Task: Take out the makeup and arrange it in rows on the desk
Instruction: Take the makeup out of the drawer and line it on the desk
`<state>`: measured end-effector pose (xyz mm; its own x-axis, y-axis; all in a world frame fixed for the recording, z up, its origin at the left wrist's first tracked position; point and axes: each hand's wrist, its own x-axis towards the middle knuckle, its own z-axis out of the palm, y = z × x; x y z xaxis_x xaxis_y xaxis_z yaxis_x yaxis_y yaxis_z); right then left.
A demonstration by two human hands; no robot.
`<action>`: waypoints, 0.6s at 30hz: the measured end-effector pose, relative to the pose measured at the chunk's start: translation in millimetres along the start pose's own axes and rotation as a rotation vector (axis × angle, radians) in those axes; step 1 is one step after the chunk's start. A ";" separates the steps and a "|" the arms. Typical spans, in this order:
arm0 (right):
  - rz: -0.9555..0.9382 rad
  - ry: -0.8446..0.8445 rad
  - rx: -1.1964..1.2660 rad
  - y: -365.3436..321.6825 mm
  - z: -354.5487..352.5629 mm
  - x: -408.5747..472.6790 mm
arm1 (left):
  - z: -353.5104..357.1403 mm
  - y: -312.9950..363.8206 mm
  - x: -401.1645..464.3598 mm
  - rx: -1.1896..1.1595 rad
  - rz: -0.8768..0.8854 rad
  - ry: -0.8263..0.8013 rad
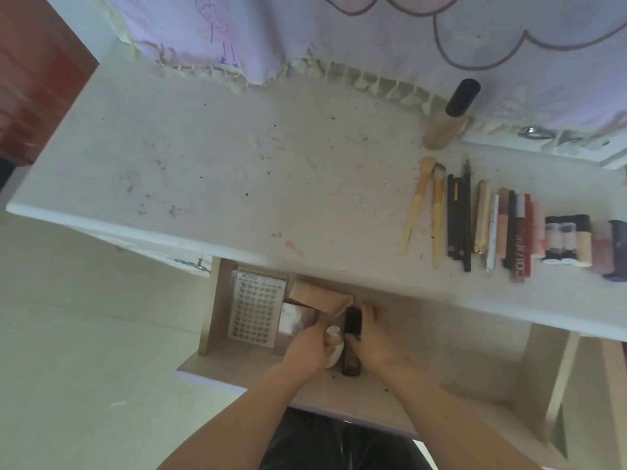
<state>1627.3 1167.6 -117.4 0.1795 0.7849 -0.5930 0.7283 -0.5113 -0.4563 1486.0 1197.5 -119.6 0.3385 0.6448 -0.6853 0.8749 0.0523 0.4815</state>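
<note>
Grip: the right hand (pixel 373 337) is curling its fingers and thumb round a dark bottle (pixel 352 340) inside the open drawer; the left hand (pixel 310 344) is closing round a pale rounded item (pixel 334 344), just left of the bottle and touching it. What the pale item is cannot be told.

Desk (pixel 220 157): a white, scuffed top is filling most of the view; every place below is given from it.

Cloth (pixel 373 35): a lilac cover with a fringed edge is hanging over the desk's far side.

Drawer (pixel 407 395): it is standing pulled out below the desk's near edge, under both hands.

Sheet (pixel 256 308): a white card printed with rows of small dots is lying at the drawer's left end.

Pinkish box (pixel 315 295): it is lying in the drawer beside the sheet, partly under the desk's edge.

Silvery box (pixel 297 320): it is sitting just near of the pinkish one.

Row of makeup (pixel 509 228): brushes, dark pencils, tubes and small bottles are lying side by side on the desk's right part.

Upright bottle (pixel 448 117): beige with a black cap, it is standing on the desk behind the row, by the fringe.
</note>
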 end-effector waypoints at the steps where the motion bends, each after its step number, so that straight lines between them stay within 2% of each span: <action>1: 0.014 -0.002 0.007 -2.8 2.5 1.2 | -0.8 1.2 1.5 0.002 -0.007 -0.007; 5: 0.004 0.011 0.085 0.5 12.4 -1.6 | -3.4 -4.2 1.2 -0.012 0.002 0.010; 8: 0.018 0.027 0.053 1.5 9.6 -2.7 | -4.2 -9.4 -3.7 -0.072 -0.012 0.019; 11: -0.006 -0.035 0.094 -0.4 -1.4 -10.1 | -8.1 -9.2 -14.5 -0.133 -0.035 0.026; 14: -0.149 -0.130 -0.013 -5.4 -21.3 -35.6 | -23.8 -7.3 -33.5 -0.115 0.029 0.019; 18: -0.309 -0.092 -0.028 -21.6 -73.3 -73.2 | -87.6 8.9 -66.0 -0.108 0.202 0.018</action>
<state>1646.9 1146.9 -15.6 -0.1129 0.8661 -0.4870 0.7571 -0.2425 -0.6067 1441.1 1222.2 -22.3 0.4959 0.6641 -0.5596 0.7477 0.0012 0.6640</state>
